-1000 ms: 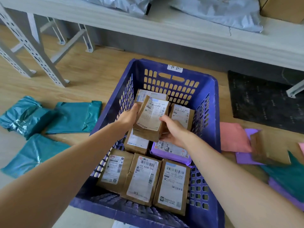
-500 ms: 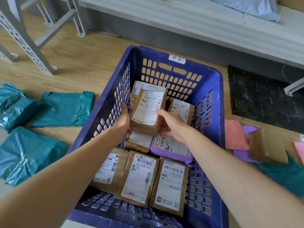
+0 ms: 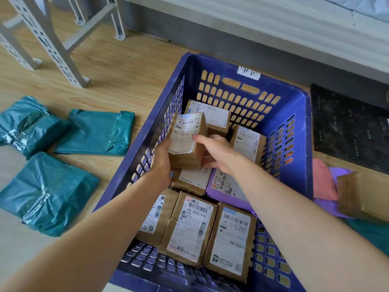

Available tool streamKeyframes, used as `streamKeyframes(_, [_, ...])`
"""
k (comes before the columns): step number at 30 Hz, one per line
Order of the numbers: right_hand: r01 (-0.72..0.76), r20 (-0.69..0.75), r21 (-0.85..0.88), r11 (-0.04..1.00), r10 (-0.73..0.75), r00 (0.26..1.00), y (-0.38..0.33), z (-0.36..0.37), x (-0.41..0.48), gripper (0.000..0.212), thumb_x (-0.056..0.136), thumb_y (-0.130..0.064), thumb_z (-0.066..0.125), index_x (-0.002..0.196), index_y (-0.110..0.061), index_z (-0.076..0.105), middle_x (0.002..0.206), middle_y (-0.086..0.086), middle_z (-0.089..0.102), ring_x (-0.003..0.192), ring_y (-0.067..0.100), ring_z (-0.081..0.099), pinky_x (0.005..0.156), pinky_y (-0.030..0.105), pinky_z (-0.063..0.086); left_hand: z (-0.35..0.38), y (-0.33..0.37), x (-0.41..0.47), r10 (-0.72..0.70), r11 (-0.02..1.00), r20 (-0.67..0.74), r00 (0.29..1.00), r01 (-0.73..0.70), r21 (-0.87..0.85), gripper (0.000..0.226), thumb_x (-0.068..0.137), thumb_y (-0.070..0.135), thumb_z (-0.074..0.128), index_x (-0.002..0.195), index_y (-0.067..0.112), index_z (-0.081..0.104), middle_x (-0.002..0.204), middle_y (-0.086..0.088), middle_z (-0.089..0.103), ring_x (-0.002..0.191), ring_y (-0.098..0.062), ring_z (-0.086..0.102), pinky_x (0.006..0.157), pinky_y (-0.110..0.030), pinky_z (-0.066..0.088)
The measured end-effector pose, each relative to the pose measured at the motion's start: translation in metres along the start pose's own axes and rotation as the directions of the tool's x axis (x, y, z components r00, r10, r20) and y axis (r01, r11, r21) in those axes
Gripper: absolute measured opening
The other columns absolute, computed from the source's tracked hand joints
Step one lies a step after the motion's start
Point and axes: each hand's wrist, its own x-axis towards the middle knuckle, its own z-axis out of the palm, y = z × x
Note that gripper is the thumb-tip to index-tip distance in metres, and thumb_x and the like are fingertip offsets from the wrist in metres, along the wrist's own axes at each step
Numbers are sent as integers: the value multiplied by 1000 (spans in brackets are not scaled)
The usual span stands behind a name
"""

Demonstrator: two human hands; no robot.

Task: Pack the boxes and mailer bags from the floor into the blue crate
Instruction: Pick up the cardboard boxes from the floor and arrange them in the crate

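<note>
Box (image 3: 186, 142) of brown card, white label (image 3: 183, 133) up, tilted over the left middle of the blue crate (image 3: 303, 98), long axis pointing at the crate's far side. Gripped from the left and below by the left hand (image 3: 163, 161); pinched at its right edge by the right hand (image 3: 217, 152), thumb on the label. Just above a packed layer of like boxes (image 3: 189, 226) and a smooth purple bag (image 3: 223, 186). Probably to go straight down. Crinkly teal bags (image 3: 94, 133) on the floor (image 3: 126, 70), well left.

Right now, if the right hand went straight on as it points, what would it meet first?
The white-labelled brown cardboard box, gripped by the left hand above the blue plastic crate; the right hand seems to touch it with its thumb.
</note>
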Motion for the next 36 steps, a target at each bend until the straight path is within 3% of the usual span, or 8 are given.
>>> streamKeyframes(4, [-14,-42,-34,999,13,999,-4,11,4,65,77,-41,75,126,-19,38,115,8,61,96,26,65,61,35,58,2,-4,3,-8,1000,-120,993,10,15,46,78,49,50,113,20,59,104,-8,66,91,-28,63,82,-42,53])
streamKeyframes(9, [-23,-144,-70,997,13,989,-11,24,5,89,68,-51,77,137,-28,27,123,6,56,103,30,62,74,49,59,1,-6,12,-45,999,-145,988,47,15,43,84,45,47,114,17,61,108,-8,68,90,-28,64,79,-37,52])
streamKeyframes(14, [-2,-238,-132,991,-30,971,-17,33,9,91,71,-51,75,140,-34,19,126,6,52,102,31,58,82,51,55,3,0,13,-82,997,-121,989,82,-7,41,94,42,46,120,11,56,113,-8,63,111,-29,59,99,-47,45])
streamKeyframes(20, [32,-287,-317,948,-128,949,-20,48,14,90,73,-58,70,142,-33,18,127,10,54,102,34,58,83,44,54,-4,-2,24,-115,987,-122,986,128,101,45,95,42,32,119,14,58,103,-12,66,85,-29,61,69,-34,50])
streamKeyframes(23, [43,-314,-460,887,-208,926,-24,56,16,85,75,-66,63,141,-30,23,123,11,57,95,30,55,67,34,42,0,1,12,-97,988,-188,977,116,96,40,96,34,28,111,11,58,85,-10,59,72,-26,55,62,-30,46])
streamKeyframes(27, [45,-340,-532,846,-262,903,-20,64,21,79,77,-70,57,138,-30,28,122,14,53,98,30,52,73,38,44,10,-9,11,-26,997,-205,978,11,-74,60,90,54,31,127,12,55,122,-7,63,111,-28,60,98,-43,46])
streamKeyframes(33, [193,-18,-594,781,-252,967,-20,42,25,117,68,-68,68,152,-21,2,159,3,-12,147,23,-10,118,46,10,3,-22,34,-31,992,-182,983,8,-123,80,60,78,39,115,24,64,114,-9,68,103,-33,64,95,-50,47])
streamKeyframes(36, [273,124,-614,741,-251,960,-18,29,31,132,56,-66,77,153,-20,0,160,-1,-11,147,17,-12,120,43,2,3,-11,8,-39,992,-122,992,24,-123,71,49,85,46,93,32,65,100,-7,70,94,-29,66,92,-48,48])
